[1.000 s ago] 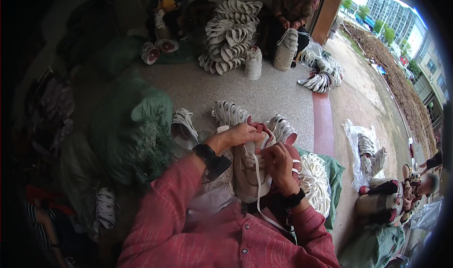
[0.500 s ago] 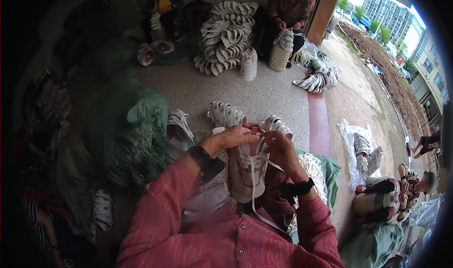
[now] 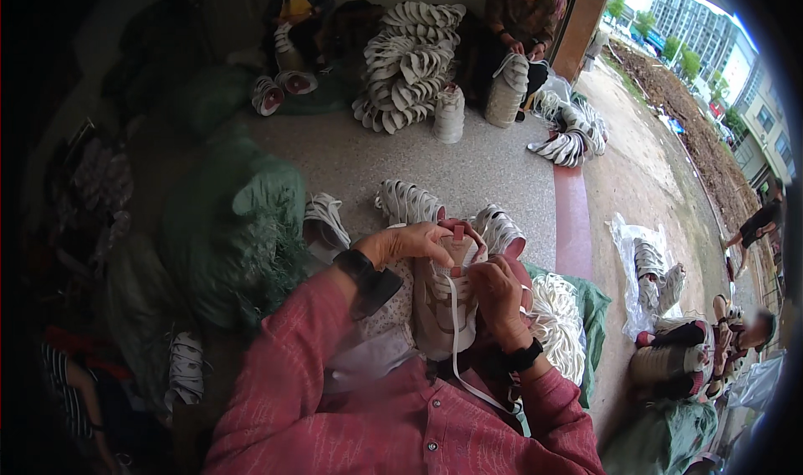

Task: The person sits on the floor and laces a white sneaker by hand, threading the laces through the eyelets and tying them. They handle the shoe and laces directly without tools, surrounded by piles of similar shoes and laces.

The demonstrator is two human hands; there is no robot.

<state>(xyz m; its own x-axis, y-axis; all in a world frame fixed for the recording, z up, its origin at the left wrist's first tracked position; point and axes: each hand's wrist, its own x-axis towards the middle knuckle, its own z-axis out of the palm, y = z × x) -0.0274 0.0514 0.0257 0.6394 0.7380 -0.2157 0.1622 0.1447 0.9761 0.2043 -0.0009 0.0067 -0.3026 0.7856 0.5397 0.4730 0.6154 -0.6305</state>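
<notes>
A pale beige shoe upper with a pinkish tongue and pull tab stands at my lap, its opening away from me. My left hand grips its left edge, thumb and fingers at the tongue. My right hand is closed in a pinch at the right eyelet edge, on a white shoelace; the fingertips are partly hidden. One length of lace hangs down the front and trails over my lap. Beyond it lie nested rows of uppers and more uppers.
A bundle of white laces lies on green sacking at my right. A bulging green sack stands left. Ahead is a heap of stacked uppers. A co-worker sits far right, another far left. More uppers lie outside on plastic.
My right hand has come down from the top of the upper to its right eyelet edge. My left hand still holds the left side. The tongue and opening now show more.
</notes>
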